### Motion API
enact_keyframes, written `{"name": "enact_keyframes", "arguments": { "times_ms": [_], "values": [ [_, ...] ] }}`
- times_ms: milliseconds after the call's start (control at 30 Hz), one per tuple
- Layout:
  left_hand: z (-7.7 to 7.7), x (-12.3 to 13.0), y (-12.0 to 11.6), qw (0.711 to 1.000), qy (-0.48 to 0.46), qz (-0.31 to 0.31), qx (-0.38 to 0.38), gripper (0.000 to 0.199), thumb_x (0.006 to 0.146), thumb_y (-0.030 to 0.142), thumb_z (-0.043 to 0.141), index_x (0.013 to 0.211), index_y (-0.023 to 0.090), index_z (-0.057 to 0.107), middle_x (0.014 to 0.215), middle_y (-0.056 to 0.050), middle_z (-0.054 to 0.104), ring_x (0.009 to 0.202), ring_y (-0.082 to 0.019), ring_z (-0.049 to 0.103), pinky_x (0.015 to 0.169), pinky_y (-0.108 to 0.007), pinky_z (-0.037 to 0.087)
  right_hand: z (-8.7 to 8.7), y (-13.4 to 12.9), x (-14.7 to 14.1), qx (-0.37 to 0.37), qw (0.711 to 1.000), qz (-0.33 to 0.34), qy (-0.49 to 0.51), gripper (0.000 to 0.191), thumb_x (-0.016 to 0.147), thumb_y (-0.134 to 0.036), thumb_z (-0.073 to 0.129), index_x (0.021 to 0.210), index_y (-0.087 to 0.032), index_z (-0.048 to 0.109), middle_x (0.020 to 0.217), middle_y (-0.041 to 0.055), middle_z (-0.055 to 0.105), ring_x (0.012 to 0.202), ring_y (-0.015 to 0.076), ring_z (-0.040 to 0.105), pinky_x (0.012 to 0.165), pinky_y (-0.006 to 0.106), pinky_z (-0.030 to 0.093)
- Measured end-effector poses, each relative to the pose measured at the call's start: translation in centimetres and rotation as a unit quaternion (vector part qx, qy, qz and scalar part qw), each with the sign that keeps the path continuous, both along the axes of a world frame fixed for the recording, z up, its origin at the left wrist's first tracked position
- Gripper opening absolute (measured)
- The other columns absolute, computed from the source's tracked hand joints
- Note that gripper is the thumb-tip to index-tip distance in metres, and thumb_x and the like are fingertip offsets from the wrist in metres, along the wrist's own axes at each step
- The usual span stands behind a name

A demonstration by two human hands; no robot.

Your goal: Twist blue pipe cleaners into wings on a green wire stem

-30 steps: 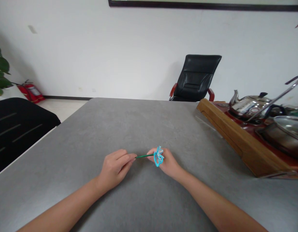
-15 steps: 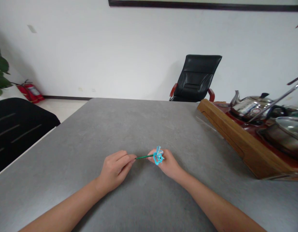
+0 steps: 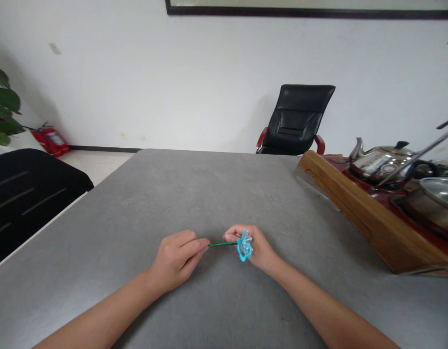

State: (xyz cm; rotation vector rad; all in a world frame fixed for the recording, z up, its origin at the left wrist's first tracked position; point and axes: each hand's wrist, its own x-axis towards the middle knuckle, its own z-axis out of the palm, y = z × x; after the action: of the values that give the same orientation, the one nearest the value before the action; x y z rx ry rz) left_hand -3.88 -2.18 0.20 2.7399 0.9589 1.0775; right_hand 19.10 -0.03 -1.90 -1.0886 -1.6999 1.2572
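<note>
Left hand (image 3: 176,259): fingers curled and pressed together, fingertips pinching the very end of the green stem (image 3: 224,244), wrist low over the table.

Right hand (image 3: 254,249): fingers bent in around the base of the bloom, holding it at the other end of the stem. The thumb is mostly hidden behind the loops, so the exact grip is hard to call.

Pipe-cleaner flower (image 3: 244,246): turquoise loops with a silvery tinsel strand, held level in the air between both hands, just above the gray tabletop (image 3: 136,194), near the edge closest to the person.

Handling: this looks very light and soft. The wire should bend easily, and the loops could crush under a hard squeeze. The fuzzy surface should give decent grip.

Best hold: the bare stem, between fingertips, clear of the loops.

Right of the table: a wooden tea tray (image 3: 354,213) carrying a steel kettle (image 3: 379,162) and a steel pot (image 3: 430,203).

Beyond the table: a black office chair (image 3: 296,116) against the wall, a red fire extinguisher (image 3: 51,141) on the floor, and a leafy plant (image 3: 4,102).
</note>
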Motion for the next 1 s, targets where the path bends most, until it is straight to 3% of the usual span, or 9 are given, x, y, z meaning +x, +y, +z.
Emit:
{"name": "enact_keyframes", "arguments": {
  "times_ms": [600, 1000],
  "values": [
    [0.03, 0.05, -0.13, 1.0, -0.001, -0.009, 0.007, 0.014, 0.087, 0.013, 0.053, 0.097, 0.015, 0.063, 0.065, -0.001, 0.053, 0.058, -0.012, 0.046, 0.056, -0.023, 0.034, -0.06, 0.05, 0.02, -0.016, 0.999, -0.007, 0.03, 0.022, 0.079, -0.034, 0.062, 0.07, -0.014, 0.067, 0.059, -0.0004, 0.056, 0.055, 0.0114, 0.048, 0.051, 0.022, 0.033],
    [-0.07, -0.03, -0.06, 1.0, 0.008, 0.006, -0.009, 0.015, 0.091, 0.014, 0.048, 0.098, 0.015, 0.061, 0.064, 0.0, 0.049, 0.057, -0.011, 0.045, 0.055, -0.022, 0.033, 0.32, -0.09, 0.27, 0.069, 0.998, 0.004, -0.006, 0.012, 0.08, -0.022, 0.059, 0.075, -0.016, 0.068, 0.069, 0.0035, 0.067, 0.066, 0.016, 0.06, 0.062, 0.025, 0.043]
  ]
}}
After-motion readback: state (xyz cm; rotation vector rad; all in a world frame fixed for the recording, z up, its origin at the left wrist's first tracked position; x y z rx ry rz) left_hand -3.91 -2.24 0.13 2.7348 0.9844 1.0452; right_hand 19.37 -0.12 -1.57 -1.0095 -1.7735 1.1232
